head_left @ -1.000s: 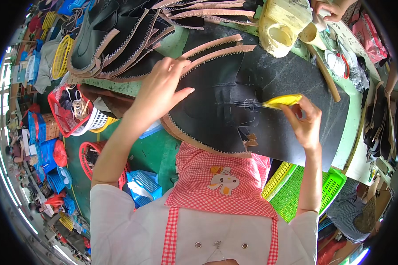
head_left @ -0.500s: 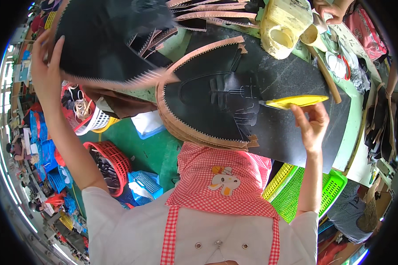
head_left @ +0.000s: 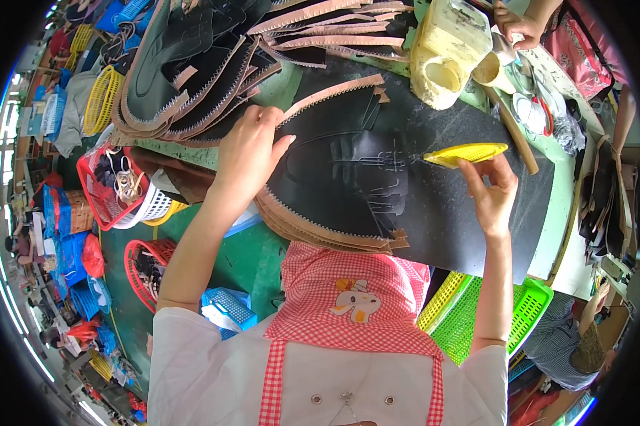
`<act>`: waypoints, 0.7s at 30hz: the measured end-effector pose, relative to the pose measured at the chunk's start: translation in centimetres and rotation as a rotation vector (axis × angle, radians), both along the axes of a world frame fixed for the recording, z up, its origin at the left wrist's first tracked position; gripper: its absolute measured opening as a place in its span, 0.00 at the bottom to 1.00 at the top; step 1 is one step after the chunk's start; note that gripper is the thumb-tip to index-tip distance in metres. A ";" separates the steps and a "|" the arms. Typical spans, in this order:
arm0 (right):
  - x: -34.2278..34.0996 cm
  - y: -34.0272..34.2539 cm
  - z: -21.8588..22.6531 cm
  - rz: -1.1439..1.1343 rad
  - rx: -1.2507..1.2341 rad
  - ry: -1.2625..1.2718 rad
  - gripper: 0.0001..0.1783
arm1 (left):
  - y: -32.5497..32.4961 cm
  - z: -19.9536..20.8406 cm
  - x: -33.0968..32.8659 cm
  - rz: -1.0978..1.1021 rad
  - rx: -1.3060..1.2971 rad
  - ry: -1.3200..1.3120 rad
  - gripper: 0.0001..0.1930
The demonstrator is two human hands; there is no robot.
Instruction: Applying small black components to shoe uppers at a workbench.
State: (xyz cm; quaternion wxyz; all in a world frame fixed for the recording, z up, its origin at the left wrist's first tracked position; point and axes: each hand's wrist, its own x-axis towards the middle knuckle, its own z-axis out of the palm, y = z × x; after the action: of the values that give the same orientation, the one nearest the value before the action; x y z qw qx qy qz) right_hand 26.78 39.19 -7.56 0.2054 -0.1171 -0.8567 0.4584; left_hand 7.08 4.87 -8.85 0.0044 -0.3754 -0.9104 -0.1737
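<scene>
From here, the black leather stack (head_left: 313, 160) lies on the left part of the dark mat (head_left: 469, 220); each sheet looks light, floppy and slightly slick, best lifted by its toothed tan rim (head_left: 313, 226); the hands are well apart: the left hand (head_left: 252, 145) is at the stack's edge, grip unclear; the right hand (head_left: 495, 195), over the mat, pinches a flat yellow tool (head_left: 469, 153); room widens rightward there, though a cream jug (head_left: 456, 39) crowds the mat's far edge.

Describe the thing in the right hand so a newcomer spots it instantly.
Find the dark board on the green table, then the right hand over its right side. The fingers pinch a slim yellow tool. Its bright yellow sets it apart from the black pieces to its left and the cream jug above.
</scene>
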 end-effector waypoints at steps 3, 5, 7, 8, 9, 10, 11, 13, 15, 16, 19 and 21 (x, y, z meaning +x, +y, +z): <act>0.8 0.3 -0.4 -0.044 -0.151 -0.006 0.10 | 0.3 0.0 -0.8 0.118 0.015 0.007 0.12; 1.2 0.4 -0.6 -0.039 -0.174 0.012 0.10 | 0.9 0.0 -0.5 0.064 0.149 0.055 0.08; 1.6 0.5 -0.6 -0.050 -0.207 0.035 0.10 | 1.0 1.0 0.0 -0.015 0.253 0.132 0.07; 1.7 0.6 -0.5 -0.063 -0.227 0.048 0.10 | 1.1 2.3 -0.5 -0.102 0.272 0.144 0.06; 1.9 0.6 -0.4 -0.080 -0.248 0.059 0.10 | 0.7 3.8 0.3 -0.082 0.367 0.001 0.05; 2.1 0.6 -0.3 -0.082 -0.256 0.062 0.10 | -0.1 6.1 1.3 0.074 0.447 0.028 0.04; 2.2 0.5 -0.1 -0.079 -0.264 0.064 0.10 | -0.6 8.6 0.4 0.083 0.589 0.299 0.03; 2.1 0.1 0.1 -0.050 -0.254 0.050 0.09 | -2.0 14.3 -1.4 0.580 0.639 0.464 0.06; 1.5 -1.0 0.3 -0.017 -0.196 0.017 0.08 | -2.4 17.8 -3.1 0.507 0.409 0.646 0.06; 1.1 -1.6 0.4 0.019 -0.181 -0.028 0.09 | -2.4 18.2 -3.4 0.411 0.421 0.669 0.06; -0.8 -4.0 0.0 0.133 -0.024 0.040 0.11 | -1.3 14.5 -2.4 0.277 0.541 0.472 0.09; -1.4 -4.6 0.1 0.219 0.099 -0.017 0.11 | -0.5 8.5 -0.2 -0.113 0.303 0.076 0.16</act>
State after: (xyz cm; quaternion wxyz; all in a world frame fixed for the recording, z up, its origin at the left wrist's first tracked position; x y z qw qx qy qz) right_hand 25.41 34.59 -7.50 0.1526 -0.0166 -0.8875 0.4344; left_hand 6.90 4.39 -0.36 0.0855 -0.4273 -0.8504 -0.2949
